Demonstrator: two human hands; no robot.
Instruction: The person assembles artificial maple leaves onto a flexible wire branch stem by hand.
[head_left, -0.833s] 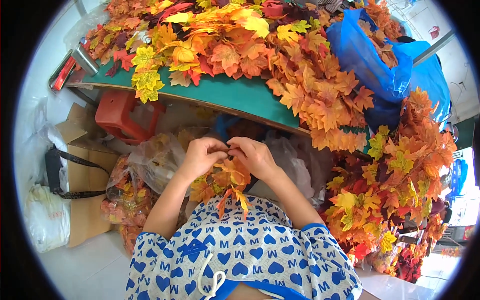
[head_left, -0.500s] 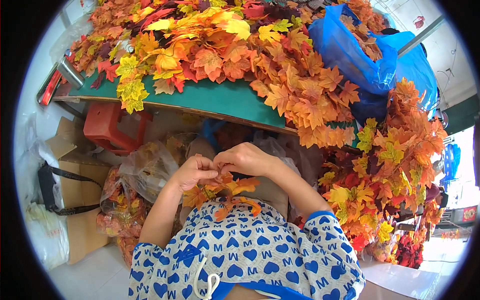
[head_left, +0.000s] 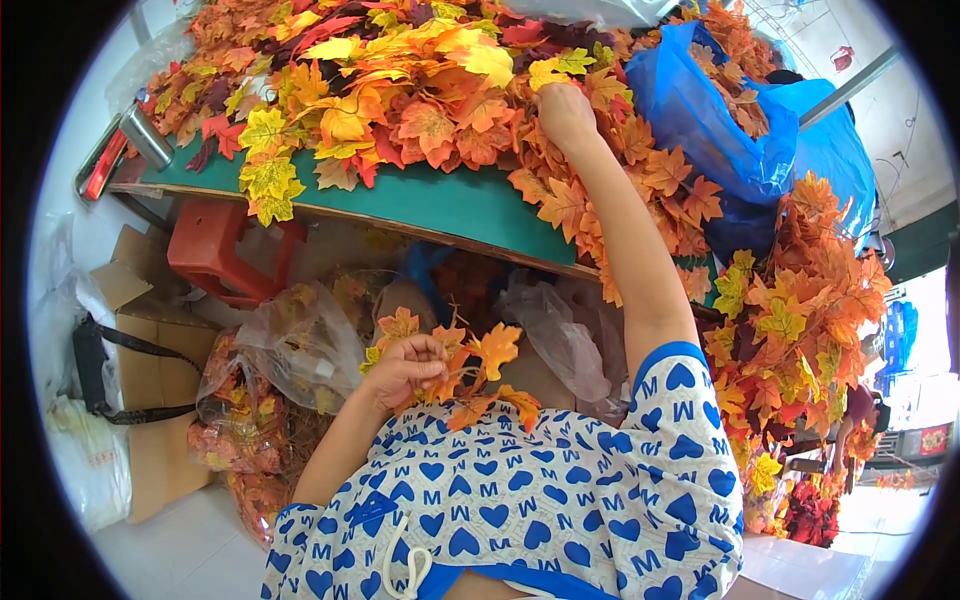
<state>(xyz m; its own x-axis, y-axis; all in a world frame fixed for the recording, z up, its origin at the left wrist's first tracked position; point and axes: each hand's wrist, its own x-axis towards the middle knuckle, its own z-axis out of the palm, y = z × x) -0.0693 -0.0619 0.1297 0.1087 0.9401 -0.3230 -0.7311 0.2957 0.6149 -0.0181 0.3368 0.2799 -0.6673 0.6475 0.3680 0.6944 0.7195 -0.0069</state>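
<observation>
In front of my lap, my left hand [head_left: 408,370] is closed around the thin stems of a small sprig of artificial maple leaves [head_left: 496,350]. Its orange leaves fan out to the right of the fingers and above them. My right arm stretches far forward over the table. At its end, my right hand [head_left: 568,113] is among the heaped artificial leaves [head_left: 425,122], right beside a yellow leaf [head_left: 546,73]. The back of that hand faces me, and its fingers are mostly hidden, so I cannot see whether they grip anything.
The heap covers most of the green table [head_left: 410,200]. Blue plastic bags [head_left: 700,110] stand at its right, near hanging leaf garlands [head_left: 790,300]. Below are a red stool [head_left: 215,245], a clear bag of leaves [head_left: 250,420] and a cardboard box [head_left: 165,400].
My right hand has left the sprig and reached forward and right into the leaf heap. My left hand stays near my lap, still holding the sprig.
</observation>
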